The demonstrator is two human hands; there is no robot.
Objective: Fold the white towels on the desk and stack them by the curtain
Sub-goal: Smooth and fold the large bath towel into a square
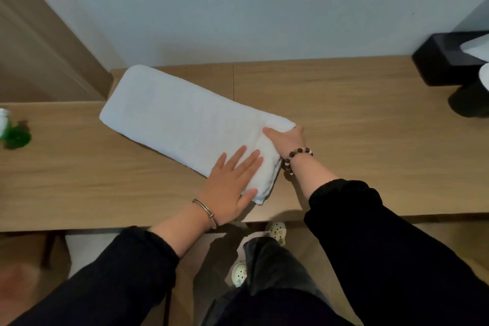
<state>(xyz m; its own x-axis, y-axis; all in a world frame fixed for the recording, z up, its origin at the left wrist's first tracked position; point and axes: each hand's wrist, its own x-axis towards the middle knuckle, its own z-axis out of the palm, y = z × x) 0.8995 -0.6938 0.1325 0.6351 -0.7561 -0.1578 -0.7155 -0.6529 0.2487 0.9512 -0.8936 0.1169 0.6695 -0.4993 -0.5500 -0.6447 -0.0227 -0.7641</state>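
Note:
A white towel point(180, 119), folded into a long strip, lies slantwise on the wooden desk point(357, 145), running from the far left toward the near middle. My left hand point(232, 188) lies flat with straight fingers on the towel's near end. My right hand point(287, 139) grips the right corner of that same end, thumb on top and fingers tucked under the cloth. The beige curtain point(39, 42) hangs at the far left behind the desk.
A black tissue box point(447, 58) and a dark round object point(468, 100) stand at the desk's far right. A green and white bottle point(10, 130) sits at the left edge. A white wall backs the desk. Below the front edge are my legs and shoes.

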